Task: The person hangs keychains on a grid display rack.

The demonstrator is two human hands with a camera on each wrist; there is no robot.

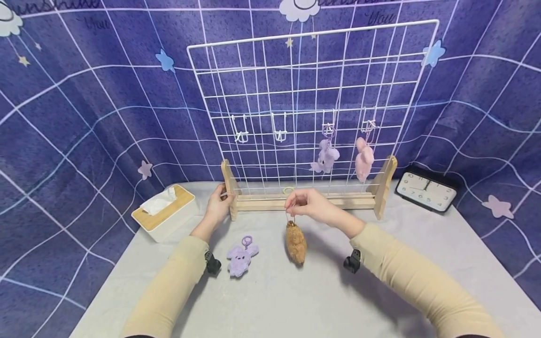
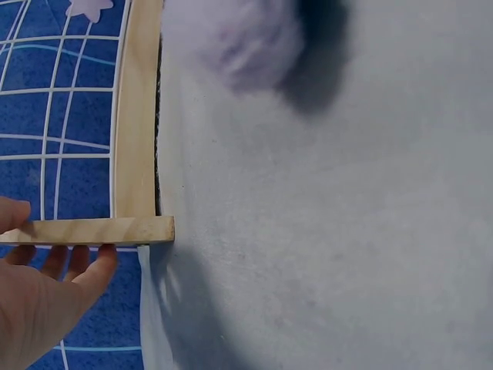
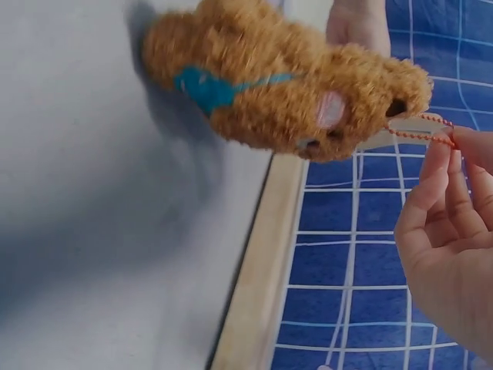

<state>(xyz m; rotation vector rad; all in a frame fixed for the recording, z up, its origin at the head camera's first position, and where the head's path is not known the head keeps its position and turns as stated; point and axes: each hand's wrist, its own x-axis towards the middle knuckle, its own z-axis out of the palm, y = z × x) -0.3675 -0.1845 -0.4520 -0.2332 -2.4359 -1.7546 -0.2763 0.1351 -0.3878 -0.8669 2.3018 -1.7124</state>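
My right hand pinches the orange ball chain of a brown plush bear keychain. The bear dangles over the table, and a small blue bag shows across its body in the right wrist view. My left hand grips the left wooden foot of a white wire grid rack, thumb on one side and fingers on the other. On the table between my forearms lies a purple plush keychain with a purple ring. Another purple plush and a pink plush hang from the rack's right hooks.
Two white hooks, a far-left hook and its neighbour, carry nothing. A tissue box stands at the left, and a clock at the right. A blue patterned cloth hangs behind and around the table.
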